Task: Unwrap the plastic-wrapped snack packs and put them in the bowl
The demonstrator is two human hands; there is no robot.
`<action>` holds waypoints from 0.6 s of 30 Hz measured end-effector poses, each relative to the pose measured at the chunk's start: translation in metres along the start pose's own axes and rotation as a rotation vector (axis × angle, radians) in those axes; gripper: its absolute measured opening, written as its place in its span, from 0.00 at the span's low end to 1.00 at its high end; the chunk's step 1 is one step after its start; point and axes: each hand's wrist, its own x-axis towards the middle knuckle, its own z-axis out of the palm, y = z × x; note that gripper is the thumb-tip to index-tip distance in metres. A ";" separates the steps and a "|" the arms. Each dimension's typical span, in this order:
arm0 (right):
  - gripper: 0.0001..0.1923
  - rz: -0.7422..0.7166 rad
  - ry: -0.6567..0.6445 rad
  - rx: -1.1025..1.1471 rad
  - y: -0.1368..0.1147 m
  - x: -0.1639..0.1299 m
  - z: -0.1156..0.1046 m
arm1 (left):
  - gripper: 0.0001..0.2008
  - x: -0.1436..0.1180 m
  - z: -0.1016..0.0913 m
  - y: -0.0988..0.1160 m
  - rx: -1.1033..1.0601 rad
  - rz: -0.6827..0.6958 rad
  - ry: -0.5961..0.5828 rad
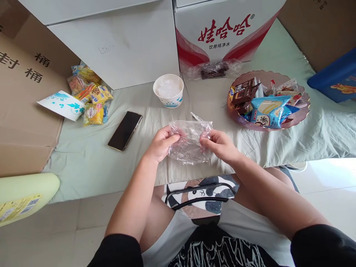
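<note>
Between my two hands is a clear, crinkled plastic bag (pixel 190 146), stretched out over the front part of the cloth. My left hand (pixel 164 142) pinches its left side, thumb on top. My right hand (pixel 221 144) grips the right side in the same way. Through the film some of the fingers show. Just behind the bag lies a thin white strip (pixel 196 116), partly covered by it. Farther back stands a paper bowl (pixel 171 101) with a blue pattern and clear plastic inside.
Left of the bag lies a phone (pixel 125 130). Snack packets (pixel 94 114) and a patterned paper piece (pixel 62 105) sit farther left. A pink scalloped plate (pixel 304 107) holds several snacks at right. Behind are a dark packet in clear plastic (pixel 214 69), a white-and-red carton (pixel 191 29) and a white box (pixel 139 48).
</note>
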 end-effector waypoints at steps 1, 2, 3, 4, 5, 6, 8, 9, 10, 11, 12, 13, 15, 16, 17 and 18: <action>0.21 0.012 -0.005 -0.011 0.000 0.000 0.000 | 0.20 -0.001 -0.001 0.000 0.025 -0.014 0.006; 0.21 0.014 0.004 -0.009 0.000 0.000 0.000 | 0.20 -0.003 -0.001 0.000 0.060 -0.052 -0.005; 0.21 0.006 0.021 0.000 0.001 0.000 0.000 | 0.20 -0.004 -0.002 0.000 0.096 -0.095 -0.022; 0.20 -0.010 0.043 0.016 0.001 0.000 0.000 | 0.20 -0.006 -0.002 0.002 0.122 -0.125 -0.038; 0.20 -0.035 0.068 0.039 0.001 0.000 0.000 | 0.19 -0.008 -0.003 0.003 0.128 -0.131 -0.047; 0.19 -0.063 0.093 0.065 0.001 0.000 0.000 | 0.18 -0.009 -0.003 0.005 0.115 -0.116 -0.053; 0.15 -0.102 0.140 0.115 0.002 0.000 -0.001 | 0.16 -0.011 -0.005 0.009 0.053 -0.065 -0.056; 0.12 -0.103 0.156 0.130 0.002 -0.001 -0.002 | 0.14 -0.011 -0.005 0.011 0.025 -0.048 -0.061; 0.10 -0.096 0.162 0.138 0.002 -0.001 -0.003 | 0.13 -0.010 -0.006 0.012 0.004 -0.037 -0.072; 0.10 -0.086 0.157 0.139 0.002 -0.001 -0.005 | 0.12 -0.009 -0.007 0.013 -0.010 -0.017 -0.079; 0.12 -0.080 0.143 0.132 0.001 -0.002 -0.006 | 0.13 -0.008 -0.008 0.013 -0.007 0.012 -0.078; 0.14 -0.080 0.127 0.115 0.001 -0.002 -0.007 | 0.15 -0.006 -0.008 0.012 0.015 0.048 -0.066; 0.17 -0.084 0.113 0.073 0.000 -0.001 -0.008 | 0.15 -0.005 -0.008 0.009 0.102 0.107 -0.036; 0.16 -0.080 0.122 0.074 0.000 0.000 -0.007 | 0.13 -0.004 -0.008 0.007 0.144 0.122 -0.022; 0.17 -0.068 0.139 0.096 0.000 0.000 -0.005 | 0.12 -0.004 -0.007 0.005 0.170 0.129 -0.012; 0.22 -0.047 0.156 0.137 0.001 0.001 -0.003 | 0.13 -0.004 -0.007 0.004 0.175 0.133 -0.011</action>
